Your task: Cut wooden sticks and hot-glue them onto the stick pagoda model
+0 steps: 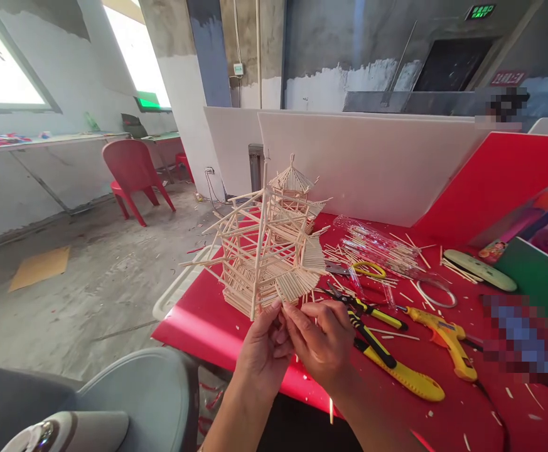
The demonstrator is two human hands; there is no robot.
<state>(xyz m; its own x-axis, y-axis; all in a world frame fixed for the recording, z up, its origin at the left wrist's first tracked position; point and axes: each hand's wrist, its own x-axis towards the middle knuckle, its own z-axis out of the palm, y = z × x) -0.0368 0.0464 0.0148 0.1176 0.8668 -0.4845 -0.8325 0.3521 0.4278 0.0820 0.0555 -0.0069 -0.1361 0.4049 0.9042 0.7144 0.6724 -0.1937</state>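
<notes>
My left hand (pixel 265 351) and my right hand (pixel 323 339) meet at the near roof edge of a model pavilion (pixel 243 276) built of thin wooden sticks. Both hands are closed, thumbs and fingers pinched together at the tips. Whatever sits between the fingertips is too small and covered to name. The model's near side has a slatted roof panel (pixel 295 285) just above my fingers, while its left side shows bare stick framing. A tall stick (pixel 259 251) rises at its front. Below my right wrist a loose stick (pixel 331 411) pokes out; I cannot tell whether I hold it.
On the red table (pixel 396 427) to the right lie pliers (pixel 368 307), a yellow-handled cutter (pixel 403 373), a yellow glue gun (pixel 443 336), scissors (pixel 368 270) and bagged sticks (pixel 377 242). A finished-looking stick tower (pixel 292 179) stands behind. A grey stool (pixel 146 395) is at left.
</notes>
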